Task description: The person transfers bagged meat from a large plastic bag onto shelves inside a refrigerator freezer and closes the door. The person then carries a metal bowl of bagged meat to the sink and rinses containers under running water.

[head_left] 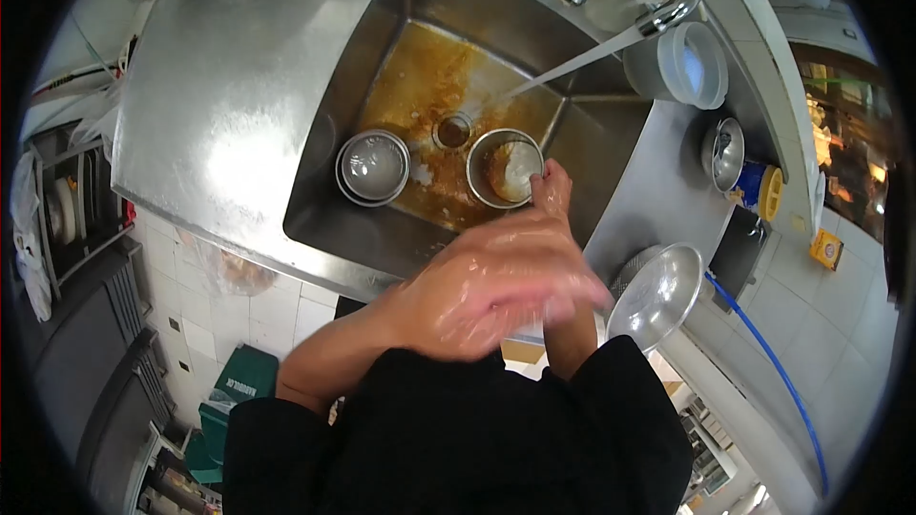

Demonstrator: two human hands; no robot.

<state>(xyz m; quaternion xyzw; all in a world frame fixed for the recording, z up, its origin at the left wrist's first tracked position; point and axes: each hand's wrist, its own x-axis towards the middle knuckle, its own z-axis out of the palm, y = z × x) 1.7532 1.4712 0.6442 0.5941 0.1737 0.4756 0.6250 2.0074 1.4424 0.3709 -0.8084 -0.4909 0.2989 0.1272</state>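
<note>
My right hand (553, 193) grips the rim of a round metal bowl (479, 183), which is tipped low in the sink and has whitish and brownish matter inside. My left hand (501, 281) is wet and raised close to the camera, in front of my right forearm. Its fingers are smeared by motion, and no object shows in it. To the left of the drain (452, 131), stacked metal bowls (373, 168) sit on the stained floor of the steel sink (343, 67). Water runs from the faucet (673, 10) into the sink.
A plastic container (701, 67) and a small metal bowl (725, 153) stand right of the sink. A yellow-lidded jar (769, 193) is beside them. Nearer me rests a metal colander (658, 296), with a blue hose (773, 353) beyond. Steel counter (219, 86) lies left.
</note>
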